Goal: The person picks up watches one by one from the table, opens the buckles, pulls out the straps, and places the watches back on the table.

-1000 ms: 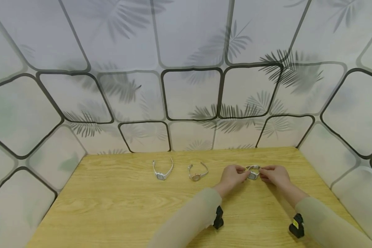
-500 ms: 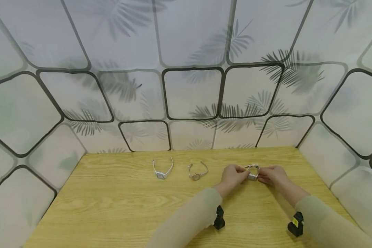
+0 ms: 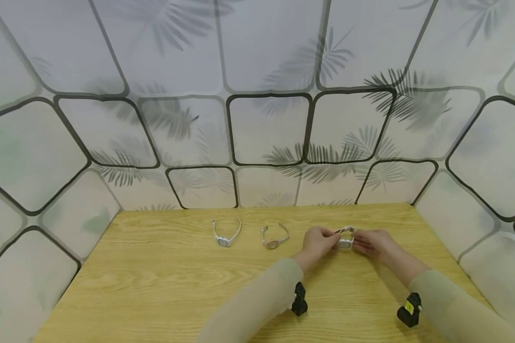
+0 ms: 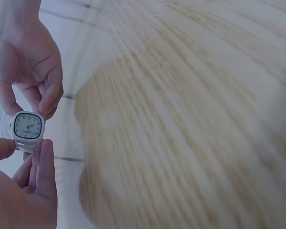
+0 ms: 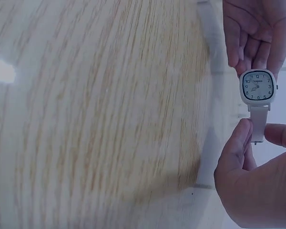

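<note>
Both hands hold a white wristwatch (image 3: 345,244) just above the right part of the wooden table. Its rounded-square face (image 5: 257,87) has dark numerals and a dark inner rim, and points toward the person. My left hand (image 3: 319,240) pinches the watch's left side, with thumb and fingers at the strap beside the case in the left wrist view. On the other side, my right hand (image 3: 373,243) pinches the strap (image 5: 258,121) between thumb and fingers. The far strap ends curve back behind the case, partly hidden by the fingers.
A second white watch (image 3: 223,242) lies on the wooden table (image 3: 163,286) left of the hands, its strap spread open. Between it and the left hand lies a watch with a rose-gold case (image 3: 272,244). A patterned cloth wall (image 3: 266,128) encloses the back and sides.
The held watch has shifted slightly left, and its face has tilted and turned to look more squarely toward the person. Both hands moved a little left with it; the other watches stayed put.
</note>
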Tool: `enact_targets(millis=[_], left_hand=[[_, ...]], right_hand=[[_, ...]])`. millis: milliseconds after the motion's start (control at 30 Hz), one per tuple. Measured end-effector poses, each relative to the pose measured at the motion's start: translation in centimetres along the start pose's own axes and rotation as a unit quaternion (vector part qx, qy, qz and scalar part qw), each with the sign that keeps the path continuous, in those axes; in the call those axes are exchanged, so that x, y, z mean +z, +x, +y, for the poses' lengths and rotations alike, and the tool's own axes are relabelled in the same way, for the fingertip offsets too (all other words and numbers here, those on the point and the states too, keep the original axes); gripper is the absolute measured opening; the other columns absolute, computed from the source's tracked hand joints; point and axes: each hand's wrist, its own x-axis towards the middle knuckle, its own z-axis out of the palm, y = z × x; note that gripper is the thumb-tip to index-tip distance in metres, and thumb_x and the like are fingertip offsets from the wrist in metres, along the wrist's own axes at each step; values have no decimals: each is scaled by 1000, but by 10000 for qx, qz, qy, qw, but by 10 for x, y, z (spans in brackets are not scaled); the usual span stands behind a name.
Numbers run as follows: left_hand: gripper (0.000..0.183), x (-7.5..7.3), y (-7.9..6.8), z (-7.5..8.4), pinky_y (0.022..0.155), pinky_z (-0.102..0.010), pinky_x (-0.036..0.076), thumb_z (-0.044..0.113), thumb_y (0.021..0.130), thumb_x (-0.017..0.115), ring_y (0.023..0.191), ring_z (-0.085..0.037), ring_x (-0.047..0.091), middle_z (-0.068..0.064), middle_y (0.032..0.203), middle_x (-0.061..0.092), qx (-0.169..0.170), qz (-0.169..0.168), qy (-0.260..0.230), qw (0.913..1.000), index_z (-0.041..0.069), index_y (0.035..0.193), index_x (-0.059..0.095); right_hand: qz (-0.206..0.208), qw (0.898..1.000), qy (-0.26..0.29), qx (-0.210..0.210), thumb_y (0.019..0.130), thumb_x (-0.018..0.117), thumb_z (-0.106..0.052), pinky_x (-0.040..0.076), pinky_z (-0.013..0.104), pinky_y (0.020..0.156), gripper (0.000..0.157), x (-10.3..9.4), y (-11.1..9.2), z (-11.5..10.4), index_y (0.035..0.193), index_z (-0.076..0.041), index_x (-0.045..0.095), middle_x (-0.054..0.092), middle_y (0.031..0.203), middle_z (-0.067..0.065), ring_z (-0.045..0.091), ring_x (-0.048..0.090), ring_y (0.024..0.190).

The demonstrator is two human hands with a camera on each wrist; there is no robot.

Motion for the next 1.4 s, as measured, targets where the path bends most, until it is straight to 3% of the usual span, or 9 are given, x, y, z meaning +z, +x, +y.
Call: enact_targets(millis=[433, 1033, 1400], left_hand=[[15, -15, -6, 4, 73, -37, 68, 9, 98, 77, 87, -37, 81, -19, 90, 80, -155, -205, -637, 9976, -5, 98, 80], [18, -41, -10, 4, 85, -45, 67, 8, 100, 74, 94, -40, 80, -22, 99, 80, -381, -728, -1065, 9909, -9, 106, 77], [16, -58, -13, 4, 88, -44, 67, 8, 100, 74, 81, -24, 79, -18, 96, 79, -575, -926, -990, 9891, -7, 106, 77]], right_hand=[[-261, 9994, 246, 26, 106, 57, -5, 65, 21, 78, 33, 7, -4, -1, 81, -13, 77, 77, 80, -2, 6, 75, 74], [-665, 9978, 56, 1, 105, 57, -4, 65, 21, 76, 33, 24, -7, -2, 82, -13, 79, 78, 81, -3, 7, 76, 74], [-824, 9966, -63, 19, 107, 57, -7, 65, 22, 78, 31, 33, -11, -3, 87, -13, 80, 78, 85, -2, 7, 76, 77]])
